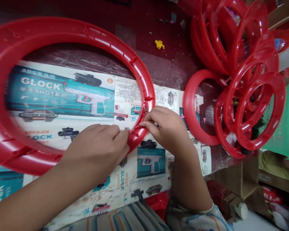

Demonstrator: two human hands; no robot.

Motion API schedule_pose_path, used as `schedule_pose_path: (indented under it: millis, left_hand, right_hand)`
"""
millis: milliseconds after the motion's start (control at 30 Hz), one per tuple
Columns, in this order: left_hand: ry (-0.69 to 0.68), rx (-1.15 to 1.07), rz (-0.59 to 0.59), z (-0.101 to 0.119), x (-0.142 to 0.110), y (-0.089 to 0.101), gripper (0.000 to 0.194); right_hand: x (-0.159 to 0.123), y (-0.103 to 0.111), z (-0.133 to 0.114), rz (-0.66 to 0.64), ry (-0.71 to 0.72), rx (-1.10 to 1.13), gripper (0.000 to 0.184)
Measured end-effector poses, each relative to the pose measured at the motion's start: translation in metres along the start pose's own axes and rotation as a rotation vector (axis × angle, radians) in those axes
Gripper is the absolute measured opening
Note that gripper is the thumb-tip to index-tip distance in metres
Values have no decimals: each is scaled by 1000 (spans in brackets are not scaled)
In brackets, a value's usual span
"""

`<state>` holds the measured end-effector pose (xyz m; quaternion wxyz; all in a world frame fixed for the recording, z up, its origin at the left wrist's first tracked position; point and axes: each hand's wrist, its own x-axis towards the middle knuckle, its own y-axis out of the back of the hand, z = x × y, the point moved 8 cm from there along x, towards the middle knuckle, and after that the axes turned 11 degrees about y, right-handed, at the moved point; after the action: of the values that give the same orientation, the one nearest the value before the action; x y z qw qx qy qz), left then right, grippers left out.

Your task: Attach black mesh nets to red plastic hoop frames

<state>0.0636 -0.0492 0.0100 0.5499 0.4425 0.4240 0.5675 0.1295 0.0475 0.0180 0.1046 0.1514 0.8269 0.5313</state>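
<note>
Red ring (62, 30) | left hand (98, 144): at rim | right hand (167, 125): touching rim

Looks like assembly workshop: piled red plastic rings (278, 96), worktable (159, 70) under printed packaging sheet (86, 96), box (249, 186) below.

Glock-printed sheet (151, 162) flat on dark red tabletop (144, 19). Small yellow piece (159, 44) loose beyond it. Green basket (284, 128) far right, brown cardboard box (249, 183) lower right.
</note>
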Motion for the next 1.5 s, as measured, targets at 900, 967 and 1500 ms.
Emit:
schedule_pose_path:
  millis: [900,967,1500]
  left_hand:
    - [349,-116,-263,-9,22,-9,38]
    - [324,-173,-235,-11,20,-10,37]
    - [320,-189,-151,-12,16,-9,39]
  right_hand:
    - [-10,-10,-40,-228,179,-246,16]
    - [-9,-10,-43,-180,224,-266,18]
    - [-2,0,-13,35,-28,129,18]
